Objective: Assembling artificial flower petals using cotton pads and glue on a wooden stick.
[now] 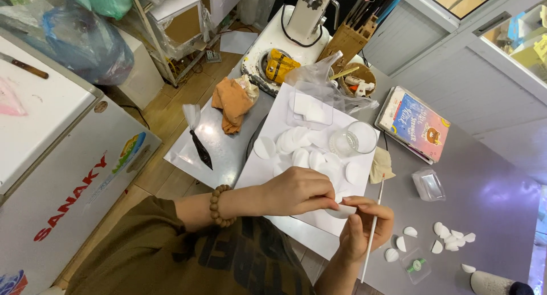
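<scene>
Left hand: left hand [299, 191], wooden bead bracelet [217, 205] at the wrist, fingers curled, tips pinching the white disc [342, 210] over the white board's near edge.
Right hand: right hand [364, 226] cups the same disc from below and grips a thin paintbrush [373, 226] running down across the palm.
White board: white board [307, 158] on the grey bench [490, 198], more discs heaped mid-board.
Far side: clear cup [354, 139] at the board's far right corner.
Right end: white petal pieces [450, 238] scattered on the bench.
Left edge: black piping bag [199, 144], orange cloth [233, 101].

white disc [342, 210] half hidden by fingers [319, 199]; grey cylinder [490, 283] cut off
</scene>
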